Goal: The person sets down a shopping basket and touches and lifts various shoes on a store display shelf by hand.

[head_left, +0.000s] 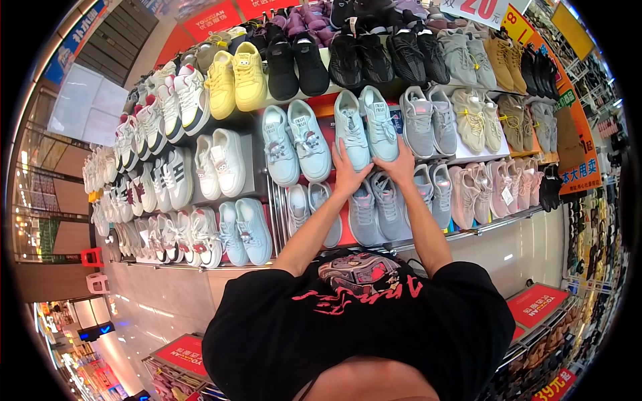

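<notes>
Both hands are on a pair of pale blue sneakers at the middle tier of the shoe rack. My left hand (349,172) is closed around the heel end of the left sneaker (352,120), thumb on its inner side. The right sneaker (380,117) has its heel end in my right hand (401,164). The two shoes stand side by side, toes pointing away from me. Just left of them is another pale blue pair (309,137) with small charms on the laces. Grey sneakers (419,123) stand close on the right.
Yellow sneakers (247,73) and black shoes (309,63) line the upper tier. Below my hands sit grey sneakers (363,214) along the rack's metal front rail (401,247). White sneakers (227,160) stand left; pink ones (465,194) are right. A price sign (478,8) hangs above.
</notes>
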A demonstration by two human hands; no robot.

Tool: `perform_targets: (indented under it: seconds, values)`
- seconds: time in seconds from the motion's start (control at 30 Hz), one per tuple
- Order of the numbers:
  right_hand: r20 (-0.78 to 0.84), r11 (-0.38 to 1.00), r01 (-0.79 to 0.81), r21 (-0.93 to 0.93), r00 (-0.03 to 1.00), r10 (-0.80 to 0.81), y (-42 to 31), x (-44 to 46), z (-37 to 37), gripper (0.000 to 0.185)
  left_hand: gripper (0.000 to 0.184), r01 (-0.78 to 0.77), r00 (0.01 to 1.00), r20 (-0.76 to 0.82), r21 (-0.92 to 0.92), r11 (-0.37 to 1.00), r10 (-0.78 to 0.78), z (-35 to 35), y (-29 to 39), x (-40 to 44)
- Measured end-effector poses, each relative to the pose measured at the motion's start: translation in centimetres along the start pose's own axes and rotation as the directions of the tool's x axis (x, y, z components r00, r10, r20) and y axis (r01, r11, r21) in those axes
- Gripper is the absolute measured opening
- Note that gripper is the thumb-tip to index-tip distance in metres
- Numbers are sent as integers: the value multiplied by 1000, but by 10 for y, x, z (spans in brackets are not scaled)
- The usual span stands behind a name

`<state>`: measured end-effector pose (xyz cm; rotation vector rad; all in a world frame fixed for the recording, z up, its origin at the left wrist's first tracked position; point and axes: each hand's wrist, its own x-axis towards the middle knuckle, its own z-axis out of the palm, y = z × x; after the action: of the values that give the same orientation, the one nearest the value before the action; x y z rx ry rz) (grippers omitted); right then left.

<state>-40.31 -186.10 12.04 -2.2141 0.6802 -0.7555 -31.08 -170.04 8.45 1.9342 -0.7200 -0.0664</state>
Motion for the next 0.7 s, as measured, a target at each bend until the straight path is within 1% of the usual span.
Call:
perform_targets:
  seconds: [0.27,0.3,0.33,0.37,0.4,0.43,0.47,0.5,0.53,0.57,0.6,0.63,0.67,0.7]
  values:
    - [14,1000,-14,-24,1000,14,6,-1,3,96,123,2,1000,18,6,1000,-2,-7,9,0]
    - [11,1000,-9,-22,1000,10,7,-1,1,96,122,33,999,-5,28,999,-33,-10,15,-2]
    - [31,998,-41,44,999,40,10,0,-2,95,121,60,998,-30,49,997,-58,-15,25,0]
    - [53,991,-71,111,996,65,12,7,-1,93,114,-10,995,-92,140,990,23,-20,35,3]
    - [46,991,-62,117,997,57,10,19,0,93,107,-71,987,-134,143,987,90,-25,44,14]
    - [-18,988,-49,148,998,52,3,31,-2,86,100,-129,973,-173,151,980,155,-29,48,23]
    - [-79,984,-36,177,996,51,-5,42,-5,79,100,-134,971,-175,157,979,161,-32,50,39]
    - [-136,979,-27,203,989,56,-11,51,-9,72,90,-179,958,-205,127,976,202,-32,49,62]
    - [-142,968,-71,241,984,107,-20,68,-8,57,80,-221,943,-233,98,970,238,-32,48,82]
    - [-141,967,-74,244,984,111,-24,85,-1,57,80,-220,944,-230,100,970,238,-31,48,100]
    - [-120,877,-134,461,970,211,-27,105,7,52,72,-178,962,-215,-18,984,171,-31,47,121]
    - [-79,735,-178,654,951,300,-28,123,13,49,64,-135,975,-192,-135,982,108,-29,45,138]
    - [-84,731,-172,660,950,299,-28,141,19,49,64,-143,974,-192,-129,981,117,-27,44,153]
    - [50,548,-291,784,910,412,-27,156,26,46,61,-94,978,-201,-171,981,59,-22,42,166]
